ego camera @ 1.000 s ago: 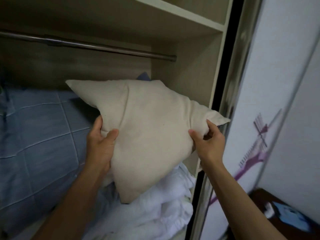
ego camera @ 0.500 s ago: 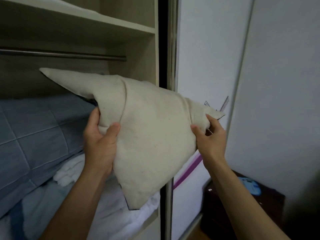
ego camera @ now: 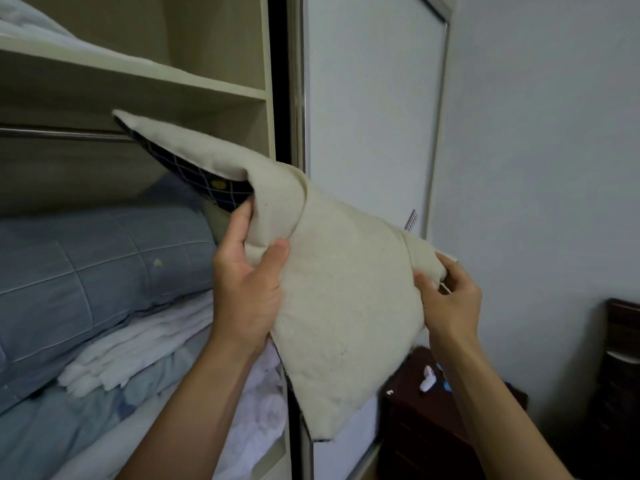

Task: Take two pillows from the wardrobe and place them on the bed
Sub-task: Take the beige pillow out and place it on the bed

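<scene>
A cream square pillow (ego camera: 346, 299) with a dark checked underside hangs in the air in front of the open wardrobe (ego camera: 214, 91). My left hand (ego camera: 247, 282) grips its left edge, thumb on the cream face. My right hand (ego camera: 450, 299) pinches its right corner. One corner of the pillow still points back into the wardrobe under the hanging rail (ego camera: 62, 134). The lowest corner hangs in front of the sliding door frame. The bed itself is out of view apart from a dark wooden piece (ego camera: 623, 327) at the far right.
Inside the wardrobe lie a folded blue quilt (ego camera: 97, 265), white folded bedding (ego camera: 145, 351) and pale blue fabric below. The white sliding door (ego camera: 367, 126) stands to the right. A dark wooden nightstand (ego camera: 433, 410) with small objects on top sits low right.
Both hands have carried the pillow to the right, out of the wardrobe. The view has swung right, showing more of the door, wall and nightstand. The pillow's dark checked underside now shows.
</scene>
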Demonstrator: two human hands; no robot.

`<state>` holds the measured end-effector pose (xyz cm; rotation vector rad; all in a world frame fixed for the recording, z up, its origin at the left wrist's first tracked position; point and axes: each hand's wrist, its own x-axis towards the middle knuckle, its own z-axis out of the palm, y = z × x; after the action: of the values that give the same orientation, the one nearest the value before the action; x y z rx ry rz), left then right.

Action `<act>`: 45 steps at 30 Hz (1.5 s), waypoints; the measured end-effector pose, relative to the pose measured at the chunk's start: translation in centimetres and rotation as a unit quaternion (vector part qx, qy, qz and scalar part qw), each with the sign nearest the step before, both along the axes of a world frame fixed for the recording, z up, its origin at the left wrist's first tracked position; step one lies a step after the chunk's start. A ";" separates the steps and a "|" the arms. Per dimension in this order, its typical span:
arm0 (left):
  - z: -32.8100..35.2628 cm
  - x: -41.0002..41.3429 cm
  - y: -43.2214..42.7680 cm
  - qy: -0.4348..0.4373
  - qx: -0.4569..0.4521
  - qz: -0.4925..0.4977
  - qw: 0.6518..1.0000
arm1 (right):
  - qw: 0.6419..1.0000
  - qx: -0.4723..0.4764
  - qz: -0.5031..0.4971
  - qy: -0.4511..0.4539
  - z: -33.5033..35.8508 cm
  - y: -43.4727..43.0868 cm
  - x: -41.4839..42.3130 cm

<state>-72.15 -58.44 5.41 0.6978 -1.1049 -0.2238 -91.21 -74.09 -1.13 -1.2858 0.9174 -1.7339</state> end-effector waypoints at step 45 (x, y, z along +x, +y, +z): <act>-17.5 -43.1 -28.4 -0.450 0.186 -0.141 0.862 | 0.767 0.165 -0.609 0.116 -18.1 4.5 -40.9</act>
<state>-115.23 -86.85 -12.10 1.0253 -2.1075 -0.3855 -132.12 -69.54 -19.18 -0.6046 2.4510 -2.1170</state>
